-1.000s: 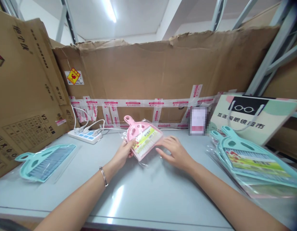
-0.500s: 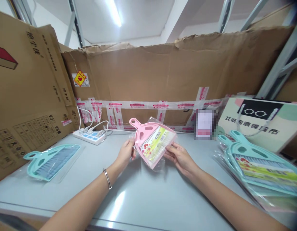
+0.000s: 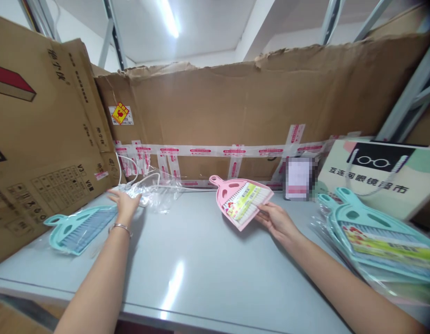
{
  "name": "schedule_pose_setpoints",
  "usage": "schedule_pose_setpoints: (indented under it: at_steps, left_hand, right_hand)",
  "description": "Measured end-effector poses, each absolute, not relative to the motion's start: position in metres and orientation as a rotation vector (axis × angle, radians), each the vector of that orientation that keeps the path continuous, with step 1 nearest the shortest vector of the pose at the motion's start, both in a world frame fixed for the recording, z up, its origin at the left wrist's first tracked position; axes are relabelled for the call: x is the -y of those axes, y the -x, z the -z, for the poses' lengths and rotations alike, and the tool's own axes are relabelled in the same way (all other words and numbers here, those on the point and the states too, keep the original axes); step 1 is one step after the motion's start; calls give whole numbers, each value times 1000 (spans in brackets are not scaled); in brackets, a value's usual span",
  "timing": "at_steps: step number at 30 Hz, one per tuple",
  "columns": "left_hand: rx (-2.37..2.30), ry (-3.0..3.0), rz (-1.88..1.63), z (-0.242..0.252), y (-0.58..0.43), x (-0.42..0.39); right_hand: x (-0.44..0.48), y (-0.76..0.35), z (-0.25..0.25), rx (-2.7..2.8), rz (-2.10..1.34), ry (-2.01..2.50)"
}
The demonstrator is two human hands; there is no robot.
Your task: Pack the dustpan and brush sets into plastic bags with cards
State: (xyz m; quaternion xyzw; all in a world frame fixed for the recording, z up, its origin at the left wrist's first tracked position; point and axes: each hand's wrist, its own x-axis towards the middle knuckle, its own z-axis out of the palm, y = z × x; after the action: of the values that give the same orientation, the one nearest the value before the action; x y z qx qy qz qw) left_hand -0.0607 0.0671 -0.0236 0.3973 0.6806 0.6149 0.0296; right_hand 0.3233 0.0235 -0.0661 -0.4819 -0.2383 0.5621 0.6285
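My right hand (image 3: 279, 222) grips the lower right edge of a pink dustpan (image 3: 221, 197), which is tilted above the table. A white-bristled brush with a printed yellow-green paper label (image 3: 244, 199) lies in the pan. My left hand (image 3: 126, 204) is stretched out at the back left, its fingers apart. Right beside its thumb is a crumpled clear plastic bag (image 3: 162, 195), partly over the power strip; whether the hand still touches it is hard to see. Left of that hand, a turquoise dustpan (image 3: 56, 239) with a blue-bristled brush lies in clear wrapping.
Several wrapped turquoise dustpan sets (image 3: 375, 232) are stacked at the right. Behind them stands a paper carrier bag (image 3: 369, 185) with a glasses print. A blurred-out upright object (image 3: 300, 178) leans at the back. Large cardboard boxes (image 3: 215, 106) wall the table (image 3: 201, 273). White cables (image 3: 157, 176) run along the back.
The clear plastic bag has come off the pink dustpan and is now at the back left. My left hand has moved there from the dustpan. My right hand keeps hold of the pan.
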Motion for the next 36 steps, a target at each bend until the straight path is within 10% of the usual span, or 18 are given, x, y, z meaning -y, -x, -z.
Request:
schedule_pose_setpoints:
  at_steps: [4,10,16,30,36]
  left_hand:
    - [-2054,-1694,-1961,15,12,-50]
    - [-780,-1220,-994,31,-77,-37]
    - [-694,-984,-1084,50,-84,-39]
    - [-791,-1305,-1259,41,-88,-24]
    - [-786,-1708,-1420,23,-88,-10]
  right_hand:
    - [-28,-327,68,541,-1373,1041]
    - [-25,-307,78,670,-1615,1011]
    - [-27,-294,80,665,-1626,1031]
    - [-23,-295,57,1663,-216,1179]
    - [-14,-265,29,1976,-332,978]
